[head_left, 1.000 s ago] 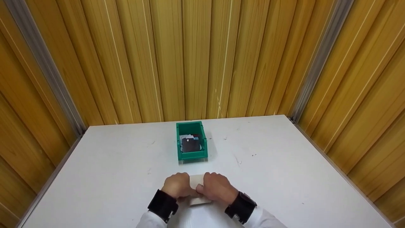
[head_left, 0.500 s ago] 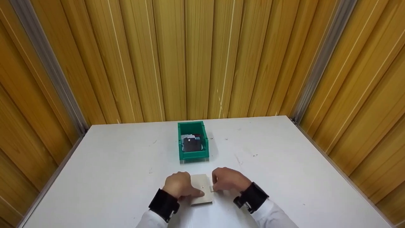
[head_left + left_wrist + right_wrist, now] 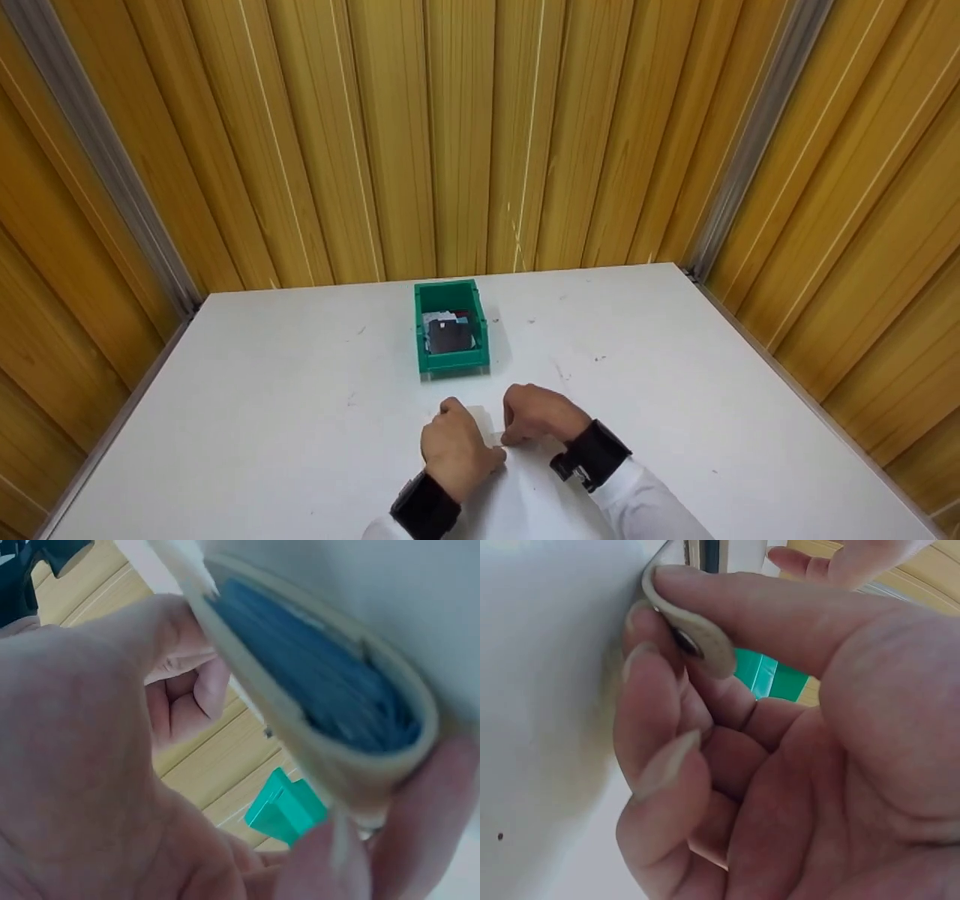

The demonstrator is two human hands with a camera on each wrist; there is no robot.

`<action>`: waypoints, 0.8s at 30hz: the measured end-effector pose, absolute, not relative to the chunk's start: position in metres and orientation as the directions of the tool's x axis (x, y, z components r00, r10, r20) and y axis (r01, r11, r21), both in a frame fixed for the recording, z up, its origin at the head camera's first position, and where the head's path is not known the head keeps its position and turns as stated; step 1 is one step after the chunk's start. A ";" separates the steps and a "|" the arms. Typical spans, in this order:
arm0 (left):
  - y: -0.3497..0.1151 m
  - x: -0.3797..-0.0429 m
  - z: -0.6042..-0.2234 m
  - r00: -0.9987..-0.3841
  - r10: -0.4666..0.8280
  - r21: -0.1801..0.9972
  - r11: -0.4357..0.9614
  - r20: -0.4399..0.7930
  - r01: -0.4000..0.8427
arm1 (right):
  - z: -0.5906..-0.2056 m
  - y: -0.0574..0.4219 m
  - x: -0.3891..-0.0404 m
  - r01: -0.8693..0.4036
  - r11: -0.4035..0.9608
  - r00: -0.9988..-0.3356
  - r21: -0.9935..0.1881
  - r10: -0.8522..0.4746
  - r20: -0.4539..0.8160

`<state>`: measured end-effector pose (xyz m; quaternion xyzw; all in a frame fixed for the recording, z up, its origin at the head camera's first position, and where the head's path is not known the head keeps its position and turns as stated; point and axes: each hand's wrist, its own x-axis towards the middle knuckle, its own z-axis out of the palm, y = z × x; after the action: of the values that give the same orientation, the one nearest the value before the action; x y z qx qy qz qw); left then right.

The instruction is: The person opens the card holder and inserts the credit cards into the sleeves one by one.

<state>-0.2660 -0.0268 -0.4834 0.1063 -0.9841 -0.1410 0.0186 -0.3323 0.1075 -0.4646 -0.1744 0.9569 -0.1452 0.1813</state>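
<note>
A cream card holder lies low at the front of the table, mostly covered by my left hand in the head view. The left wrist view looks into its edge, where blue sleeves are stacked inside the curved cover. My left fingers grip this cover, with fingertips at its rounded end. On the holder's right side, my right hand pinches its short strap between thumb and finger. A dark metal snap shows on that strap, which is bent outward. My other right fingers are curled below it.
Behind the hands stands a green bin holding a black flat square item and other flat pieces. The white table meets wood-patterned walls at the back and sides.
Both hands were close together over the holder. The right hand moved right, drawing the strap out. My left hand then turned and shifted right, and its thumb left the holder's face for the strap side.
</note>
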 end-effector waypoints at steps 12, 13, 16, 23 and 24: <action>-0.052 -0.273 -0.480 -0.986 -0.135 0.440 0.883 -0.096 -0.164 | -0.466 0.107 -0.328 -0.302 0.892 -0.869 -0.337 -0.403 -0.288; -0.052 -0.272 -0.480 -0.986 -0.134 0.441 0.883 -0.096 -0.163 | -0.466 0.107 -0.328 -0.309 0.891 -0.868 -0.333 -0.408 -0.284; -0.051 -0.272 -0.482 -0.988 -0.123 0.440 0.885 -0.090 -0.151 | -0.466 0.107 -0.329 -0.311 0.891 -0.864 -0.330 -0.410 -0.292; -0.057 -0.274 -0.478 -0.990 -0.084 0.451 0.883 -0.114 -0.127 | -0.465 0.106 -0.330 -0.318 0.884 -0.854 -0.342 -0.424 -0.300; -0.057 -0.275 -0.478 -0.990 -0.076 0.451 0.884 -0.118 -0.122 | -0.464 0.106 -0.330 -0.324 0.882 -0.853 -0.342 -0.428 -0.298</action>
<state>-0.2745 -0.0575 -0.4779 0.0511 -0.9694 -0.2350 -0.0485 -0.3299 0.1062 -0.4645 -0.1974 0.9522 -0.1409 0.1858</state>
